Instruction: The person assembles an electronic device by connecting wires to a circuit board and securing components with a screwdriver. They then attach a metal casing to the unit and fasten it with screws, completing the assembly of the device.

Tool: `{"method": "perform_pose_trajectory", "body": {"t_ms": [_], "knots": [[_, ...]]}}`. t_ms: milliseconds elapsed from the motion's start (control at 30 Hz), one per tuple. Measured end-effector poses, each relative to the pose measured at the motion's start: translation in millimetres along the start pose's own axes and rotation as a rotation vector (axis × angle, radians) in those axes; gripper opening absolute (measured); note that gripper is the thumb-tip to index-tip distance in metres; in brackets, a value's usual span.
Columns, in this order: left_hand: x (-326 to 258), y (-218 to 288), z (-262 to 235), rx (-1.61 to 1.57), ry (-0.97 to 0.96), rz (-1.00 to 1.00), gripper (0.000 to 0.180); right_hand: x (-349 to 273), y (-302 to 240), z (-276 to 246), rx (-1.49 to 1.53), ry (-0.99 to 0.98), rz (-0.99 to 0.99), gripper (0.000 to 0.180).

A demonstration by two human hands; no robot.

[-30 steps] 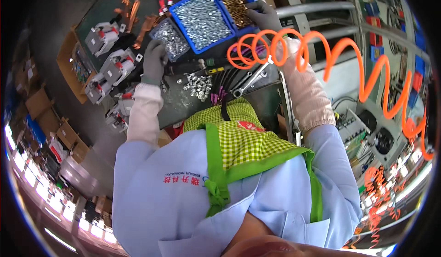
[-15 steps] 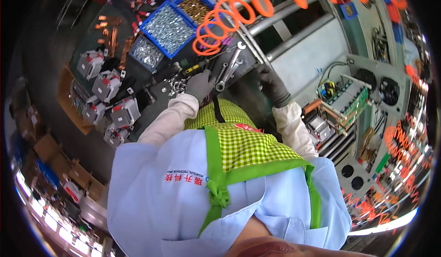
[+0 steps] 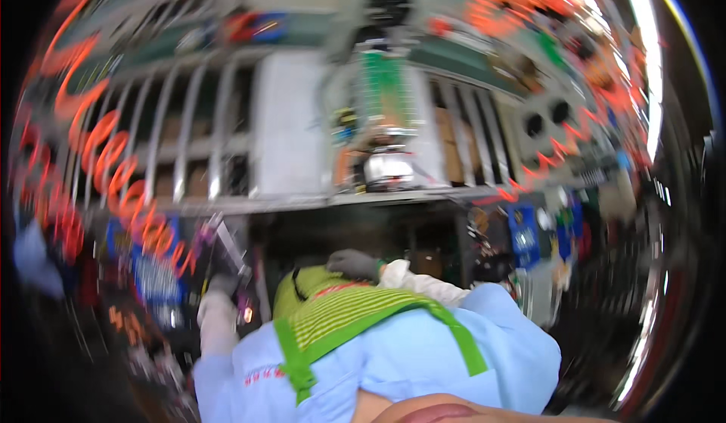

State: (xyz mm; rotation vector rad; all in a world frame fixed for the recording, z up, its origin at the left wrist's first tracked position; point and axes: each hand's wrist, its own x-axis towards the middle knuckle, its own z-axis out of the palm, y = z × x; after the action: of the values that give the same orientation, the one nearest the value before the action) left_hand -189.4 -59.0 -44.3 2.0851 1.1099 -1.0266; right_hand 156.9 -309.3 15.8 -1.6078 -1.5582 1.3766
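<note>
Motion smears the whole view. My left hand (image 3: 222, 282), in a grey glove, is at the left over the dark work surface. It is close to silver wrenches (image 3: 230, 243); whether it touches or holds anything is blurred. My right hand (image 3: 354, 265), also gloved in grey, lies across the front of my green checked apron (image 3: 363, 309). Its fingers are too smeared to read. Ahead of me on the rail bench sits a unit with a green circuit board (image 3: 384, 82) and a silver block (image 3: 389, 169) at its near end.
Blue bins (image 3: 157, 275) of small metal parts stand at the left, below a coiled orange air hose (image 3: 113, 166). A white panel (image 3: 289, 120) lies over the metal rails (image 3: 181, 135). More blue bins (image 3: 523, 235) are at the right.
My view has swung right, bringing the circuit-board unit to the middle and the wrenches to the left. My right hand has come from the bench edge to my apron.
</note>
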Motion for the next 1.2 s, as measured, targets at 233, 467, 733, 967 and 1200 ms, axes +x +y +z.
{"method": "perform_pose_trajectory", "body": {"t_ms": [233, 467, 733, 967, 1200], "knots": [[-89, 87, -69, -0.162, 0.323, 0.056, 0.043, -83, -17, -53, 0.173, 0.242, 0.396, 0.04], [-192, 211, -110, -0.387, 0.185, 0.351, 0.032, -142, -14, -78, 0.199, 0.243, 0.262, 0.04], [-191, 380, -135, -0.738, 0.276, 1.032, 0.02, -148, -120, -157, -0.007, 0.758, -0.116, 0.065], [-107, 505, -111, -0.494, 0.378, 1.484, 0.04, -197, -108, -193, -0.105, 1.238, 0.183, 0.046], [-136, 541, -155, -0.615, 0.136, 1.509, 0.045, -236, -49, -149, -0.084, 1.083, 0.349, 0.04]]}}
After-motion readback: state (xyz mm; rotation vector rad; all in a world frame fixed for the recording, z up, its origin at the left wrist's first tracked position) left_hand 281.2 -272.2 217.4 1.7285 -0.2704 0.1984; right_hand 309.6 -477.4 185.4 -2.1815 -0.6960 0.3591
